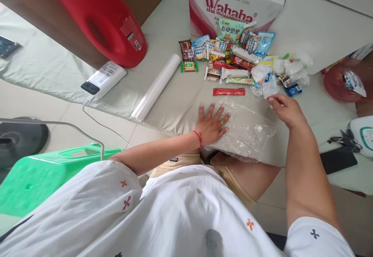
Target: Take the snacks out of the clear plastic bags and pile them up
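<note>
My left hand [213, 125] lies flat with its fingers spread, pressing on the left side of a sheet of clear plastic wrap [247, 132] at the table's near edge. To the right, the thumb and index finger of my right hand [287, 109] pinch the edge of a small clear plastic-wrapped bundle [270, 88]. Just beyond my left hand lies a red stick packet [229, 91]. Behind it is a pile of packaged snacks [233, 61], with a green nut packet [230, 31] standing at the back.
A roll of plastic wrap [157, 88] lies left of the snacks. Farther left are a white phone-like device [105, 79] with a cable and a red jug [116, 28]. A Wahaha carton [233, 0] stands behind. At right are a red bowl [335, 84], keys and a black wallet-like item [338, 160].
</note>
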A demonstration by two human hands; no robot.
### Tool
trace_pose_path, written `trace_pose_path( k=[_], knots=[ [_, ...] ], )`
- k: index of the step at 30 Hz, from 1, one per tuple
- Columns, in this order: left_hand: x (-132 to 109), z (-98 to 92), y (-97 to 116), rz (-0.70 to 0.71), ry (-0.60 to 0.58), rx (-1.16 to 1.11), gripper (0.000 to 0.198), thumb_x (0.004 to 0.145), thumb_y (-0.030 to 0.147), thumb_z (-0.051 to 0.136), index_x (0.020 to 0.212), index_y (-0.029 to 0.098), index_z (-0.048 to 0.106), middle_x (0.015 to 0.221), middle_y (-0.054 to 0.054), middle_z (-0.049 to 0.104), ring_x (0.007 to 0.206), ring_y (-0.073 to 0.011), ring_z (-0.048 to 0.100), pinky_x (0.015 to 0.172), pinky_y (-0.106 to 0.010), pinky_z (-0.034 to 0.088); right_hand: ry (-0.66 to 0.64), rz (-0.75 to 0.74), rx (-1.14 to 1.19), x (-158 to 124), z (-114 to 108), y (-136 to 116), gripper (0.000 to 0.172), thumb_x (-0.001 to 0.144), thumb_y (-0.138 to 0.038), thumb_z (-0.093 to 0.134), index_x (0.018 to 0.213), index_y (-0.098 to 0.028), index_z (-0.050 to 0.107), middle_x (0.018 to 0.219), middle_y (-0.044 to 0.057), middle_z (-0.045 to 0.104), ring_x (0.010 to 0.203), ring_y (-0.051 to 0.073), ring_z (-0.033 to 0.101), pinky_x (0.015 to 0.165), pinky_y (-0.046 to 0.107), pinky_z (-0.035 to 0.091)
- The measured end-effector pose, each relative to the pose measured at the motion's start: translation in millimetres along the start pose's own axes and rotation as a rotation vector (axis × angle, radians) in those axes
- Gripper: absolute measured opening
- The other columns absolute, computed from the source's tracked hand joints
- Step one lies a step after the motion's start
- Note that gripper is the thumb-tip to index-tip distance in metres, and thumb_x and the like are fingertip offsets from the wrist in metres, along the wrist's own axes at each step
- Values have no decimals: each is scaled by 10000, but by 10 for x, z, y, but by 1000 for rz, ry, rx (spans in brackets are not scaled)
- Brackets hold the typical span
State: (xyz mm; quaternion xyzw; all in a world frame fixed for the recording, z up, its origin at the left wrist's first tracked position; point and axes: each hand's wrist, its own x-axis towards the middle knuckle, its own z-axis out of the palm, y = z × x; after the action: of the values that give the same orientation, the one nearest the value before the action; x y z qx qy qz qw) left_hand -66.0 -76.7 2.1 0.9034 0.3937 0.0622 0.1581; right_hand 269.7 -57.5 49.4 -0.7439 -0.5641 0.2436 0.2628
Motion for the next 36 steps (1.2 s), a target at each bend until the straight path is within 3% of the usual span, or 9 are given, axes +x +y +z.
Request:
trace_pose_path(
  k=[2, 6, 10, 14, 18, 23, 27, 31, 36],
  knots=[
    [5, -16, 13, 1, -3, 8, 626, 1050, 555, 368, 1626, 317, 419, 1751, -111, 264, 1615, -480, 145, 1179, -851, 37, -40, -77, -117, 186, 155, -212, 315, 909, -478, 661, 1006, -204, 785, 949, 77, 767, 822, 192, 627, 783, 329, 467],
    [7, -17, 19, -14, -11, 46, 628, 1059, 561, 336, 1637, 322, 391, 1758, -102, 245, 1624, -449, 145, 1183, -848, 43, -328, -89, -251, 382, 600, -584, 154, 733, -333, 818, 796, -214, 742, 716, 32, 705, 623, 163, 550, 640, 299, 408],
    [1, -8, 21, -25, -22, 63, 636, 1063, 583, 293, 1644, 337, 371, 1763, -83, 232, 1633, -420, 134, 1204, -827, 37, -416, -101, -162, 384, 721, -603, 107, 761, -272, 775, 739, -205, 694, 706, 15, 678, 632, 152, 545, 642, 288, 393],
    [-8, -15, 15, -27, -16, 58, 633, 1065, 581, 289, 1642, 334, 373, 1760, -80, 244, 1637, -399, 137, 1217, -813, 45, -209, -6, 66, 484, 530, -456, 194, 858, -357, 742, 821, -185, 659, 740, 8, 662, 639, 120, 484, 644, 282, 381],
    [24, -58, -36, -66, 7, 35, 638, 1083, 542, 239, 1645, 269, 370, 1755, -95, 249, 1632, -363, 183, 1223, -812, 49, 105, -40, -49, 571, 416, -473, 245, 951, -381, 657, 834, -171, 610, 750, 24, 633, 640, 96, 451, 663, 290, 372],
    [139, -123, -141, -154, 7, -18, 641, 1093, 527, 185, 1647, 262, 366, 1747, -71, 274, 1631, -352, 188, 1224, -818, 23, 175, -290, -179, -33, 604, -736, 271, 1016, -404, 576, 1036, -162, 696, 1048, 115, 725, 984, 226, 624, 917, 398, 475],
    [188, -175, -265, -137, -35, -32, 637, 1085, 549, 233, 1650, 284, 362, 1757, -66, 240, 1638, -361, 162, 1221, -815, 10, -138, -671, -372, -934, 846, -636, 479, 1064, -443, 479, 1476, -213, 565, 1566, 132, 549, 1463, 305, 467, 1195, 528, 386],
    [157, -230, -516, 23, -109, -12, 622, 1077, 513, 304, 1660, 299, 335, 1758, -71, 233, 1638, -354, 174, 1229, -795, -12, -98, -445, -598, -1373, 757, -118, 534, 1081, -427, 420, 1577, -238, 474, 1651, 108, 459, 1541, 354, 381, 1241, 657, 283],
    [89, -257, -742, 66, -103, 4, 613, 1068, 502, 334, 1644, 298, 377, 1747, -90, 280, 1629, -372, 198, 1245, -767, 30, 216, -235, -564, -1295, 462, 178, 509, 1052, -418, 464, 1435, -118, 613, 1585, 226, 497, 1468, 414, 445, 1158, 674, 395]
  ],
)
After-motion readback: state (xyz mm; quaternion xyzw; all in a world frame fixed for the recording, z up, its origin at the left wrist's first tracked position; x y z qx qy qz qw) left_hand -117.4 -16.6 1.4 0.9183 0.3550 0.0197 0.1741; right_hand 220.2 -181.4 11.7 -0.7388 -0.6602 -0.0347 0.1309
